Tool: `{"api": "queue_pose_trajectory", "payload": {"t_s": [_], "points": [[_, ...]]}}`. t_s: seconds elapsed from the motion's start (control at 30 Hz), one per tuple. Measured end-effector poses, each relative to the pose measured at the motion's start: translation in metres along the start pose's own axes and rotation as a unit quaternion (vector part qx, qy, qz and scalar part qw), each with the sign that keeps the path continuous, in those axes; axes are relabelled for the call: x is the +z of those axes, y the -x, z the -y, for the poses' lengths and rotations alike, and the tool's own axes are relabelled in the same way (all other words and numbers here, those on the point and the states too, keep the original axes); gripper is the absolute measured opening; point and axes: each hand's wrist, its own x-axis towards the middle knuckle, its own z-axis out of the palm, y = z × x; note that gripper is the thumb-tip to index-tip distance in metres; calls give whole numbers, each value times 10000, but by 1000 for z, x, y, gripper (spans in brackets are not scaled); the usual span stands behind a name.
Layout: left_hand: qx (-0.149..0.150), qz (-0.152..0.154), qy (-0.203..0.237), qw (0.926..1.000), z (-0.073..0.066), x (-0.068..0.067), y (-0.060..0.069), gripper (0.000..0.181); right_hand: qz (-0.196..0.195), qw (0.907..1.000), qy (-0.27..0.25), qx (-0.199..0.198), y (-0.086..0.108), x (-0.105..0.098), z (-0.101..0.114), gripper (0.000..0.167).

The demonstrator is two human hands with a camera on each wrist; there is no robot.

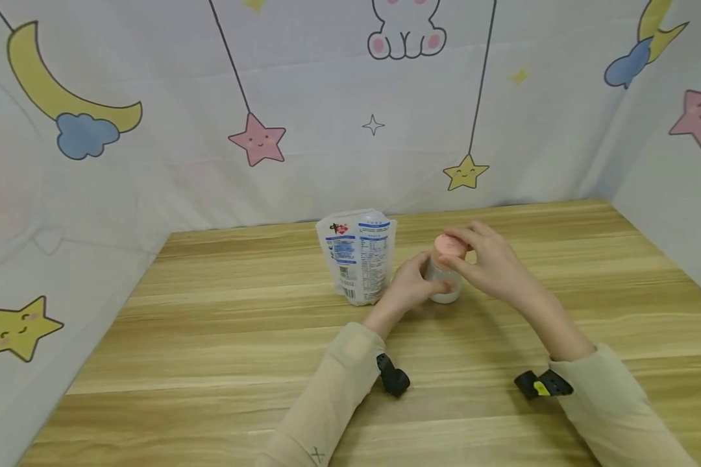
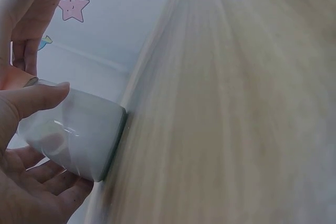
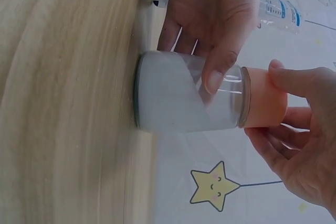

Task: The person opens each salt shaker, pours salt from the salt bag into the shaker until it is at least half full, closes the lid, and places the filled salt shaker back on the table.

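Observation:
A clear glass jar (image 3: 168,93) stands upright on the wooden table, with white contents sloping up one side. Its pink-orange lid (image 1: 451,246) sits on top. Around the jar's body curls my left hand (image 1: 410,284), thumb on the near side and fingers on the far side. My right hand (image 1: 493,263) grips the lid between thumb and fingers; the right wrist view shows the thumb and fingers on opposite sides of it. Just left of the jar stands a white plastic pouch (image 1: 359,259) with blue and black print, close to my left hand.
The wood-grain table (image 1: 222,363) extends to all sides of the jar. Behind it hangs a white cloth (image 1: 327,155) printed with stars, moons and clouds, which also closes off the left and right sides. A black wrist device (image 1: 393,376) sits at the left cuff.

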Motion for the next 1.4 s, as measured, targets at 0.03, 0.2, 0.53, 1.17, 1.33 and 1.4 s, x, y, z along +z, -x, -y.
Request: {"api": "queue_pose_trajectory", "payload": {"t_s": [0.03,0.2,0.53,1.17,1.33,1.4], "points": [[2,-7,-12,10000,0,0,0,68,-4,10000,12,35,0,0,1,49],[15,-24,-12,10000,-1,0,1,66,-54,9999,96,134,0,1,4,50],[38,-4,47,10000,-1,0,1,66,-139,9985,450,271,1,0,9,53],[-83,-1,88,9999,-1,0,1,67,480,9977,-294,379,0,-5,7,52],[-99,12,155,9998,-1,0,1,67,473,9974,-333,434,0,-5,7,51],[-106,10,181,9998,0,0,1,68,472,9973,-347,437,0,-5,7,51]]}}
